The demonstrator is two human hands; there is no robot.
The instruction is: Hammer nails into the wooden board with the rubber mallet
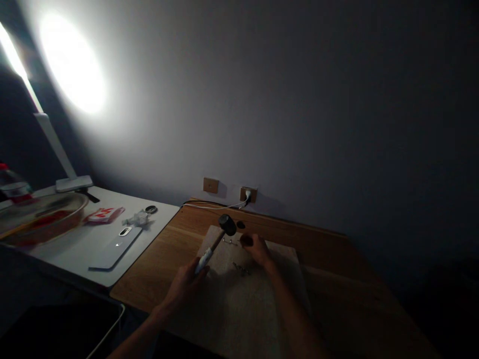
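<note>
My left hand [186, 285] is closed round the pale grip of a black-headed mallet [227, 225], which is raised above a light board [239, 304] lying on the wooden table [168, 259]. My right hand [258, 248] rests at the far part of the board with its fingers closed on a small dark object [246, 241] I cannot make out. A thin metal piece [230, 242] lies on the board below the mallet head. Some small dark bits [242, 269] lie near my right wrist. Another dark round piece [240, 225] sits just beyond the board.
A white side table [75, 249] at the left holds a phone [116, 248], a red packet [104, 215], a glass dish [39, 217] and a desk lamp base [74, 183]. Two wall sockets [248, 193] sit behind the table, one with a white cable. The right side is dark.
</note>
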